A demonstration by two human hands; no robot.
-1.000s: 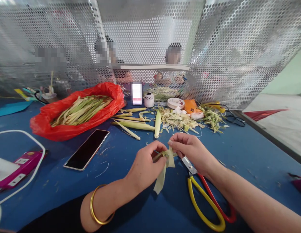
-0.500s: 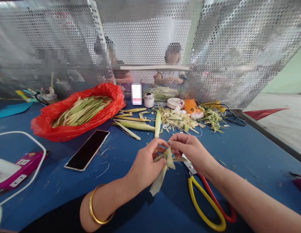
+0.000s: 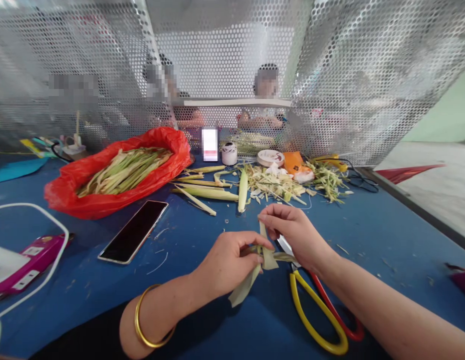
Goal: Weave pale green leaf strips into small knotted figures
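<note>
Bag (image 3: 105, 206), red plastic, on bench (image 3: 202, 235), holding long husk strips (image 3: 129, 170). Folded pale husk (image 3: 269, 261) pinched in left hand (image 3: 225, 260), tail hanging below; upper end pinched in right hand (image 3: 294, 227), over scissors (image 3: 294, 287).

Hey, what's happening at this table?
Someone is working with pale leaf strips held between two bare hands. The left hand pinches the bunch, while the right hand grips the upper end of one strip. Scissors with yellow and red handles lie on the blue table, their blades partly hidden at the right hand. Farther off are a red bag of long leaves and a pile of shredded scraps.
</note>
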